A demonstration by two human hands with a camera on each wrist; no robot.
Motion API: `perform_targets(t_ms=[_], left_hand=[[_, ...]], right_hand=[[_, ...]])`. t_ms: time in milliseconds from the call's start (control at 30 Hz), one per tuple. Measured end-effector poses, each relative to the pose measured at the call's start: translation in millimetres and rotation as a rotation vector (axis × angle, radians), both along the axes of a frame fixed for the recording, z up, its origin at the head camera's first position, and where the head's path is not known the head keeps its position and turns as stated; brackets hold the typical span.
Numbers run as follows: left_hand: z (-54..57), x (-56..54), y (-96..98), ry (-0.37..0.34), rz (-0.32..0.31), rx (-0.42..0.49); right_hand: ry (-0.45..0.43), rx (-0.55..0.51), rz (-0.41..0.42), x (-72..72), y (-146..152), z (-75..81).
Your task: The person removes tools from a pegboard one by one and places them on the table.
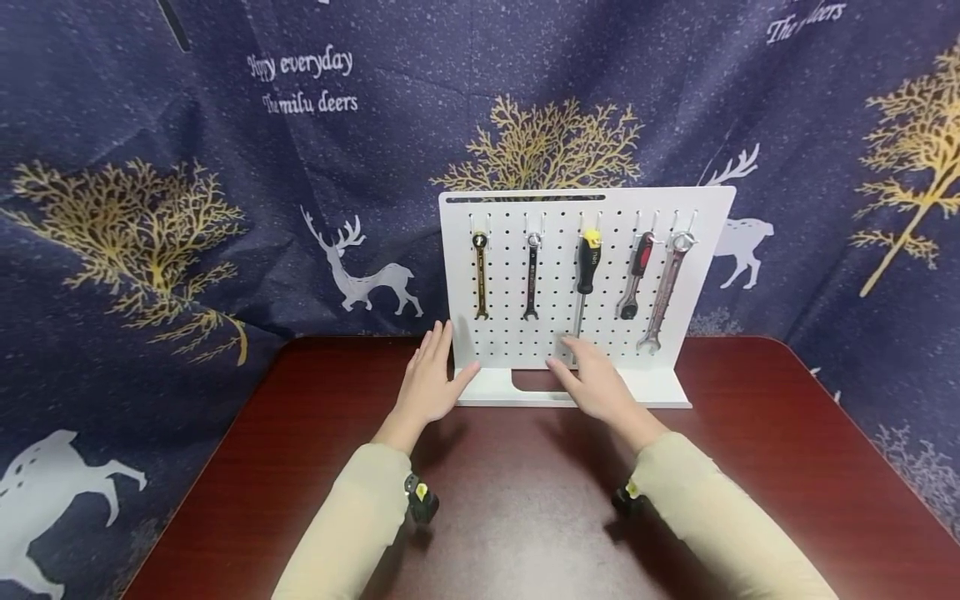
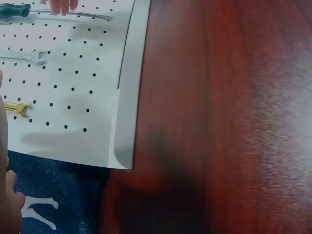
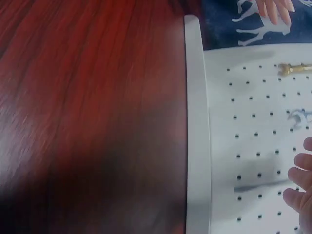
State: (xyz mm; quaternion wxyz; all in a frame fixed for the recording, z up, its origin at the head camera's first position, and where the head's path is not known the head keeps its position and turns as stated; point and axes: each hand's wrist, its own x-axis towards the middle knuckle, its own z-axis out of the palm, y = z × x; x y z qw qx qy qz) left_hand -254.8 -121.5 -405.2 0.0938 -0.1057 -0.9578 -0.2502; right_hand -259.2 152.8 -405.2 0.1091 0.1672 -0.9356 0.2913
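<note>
A white pegboard (image 1: 551,333) stands upright, with tools hung in a row. From the left hang a gold-coloured combination wrench (image 1: 482,279), a smaller dark-shafted wrench (image 1: 532,279), a screwdriver (image 1: 588,265) with a black and yellow handle, a ratchet (image 1: 636,275) with a black and red grip, and a large silver combination wrench (image 1: 663,296). My left hand (image 1: 427,383) is at the board's lower left edge, fingers extended, holding nothing. My right hand (image 1: 597,385) is before the screwdriver's lower shaft, fingers extended and holding nothing; contact cannot be told. In the right wrist view its fingertips (image 3: 301,170) face the board.
The board's white base (image 1: 487,392) rests on a dark red wooden table (image 1: 510,483), near its back edge. Behind hangs a dark blue cloth (image 1: 397,183) printed with deer and golden trees. A small black device (image 1: 422,500) is strapped at the left wrist.
</note>
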Motion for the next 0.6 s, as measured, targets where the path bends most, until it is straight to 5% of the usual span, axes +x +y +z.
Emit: perform_targets(t_ms=[300,600], left_hand=[[15.8,-3.9,1.5,0.030,-0.012,0.127],[47.4,-19.4,4.9,0.076,0.019,0.287]], right_hand=[[-0.055,-0.145,0.040,0.0,-26,5.4],[-0.114,-0.320,0.086,-17.0,-53,26.3]])
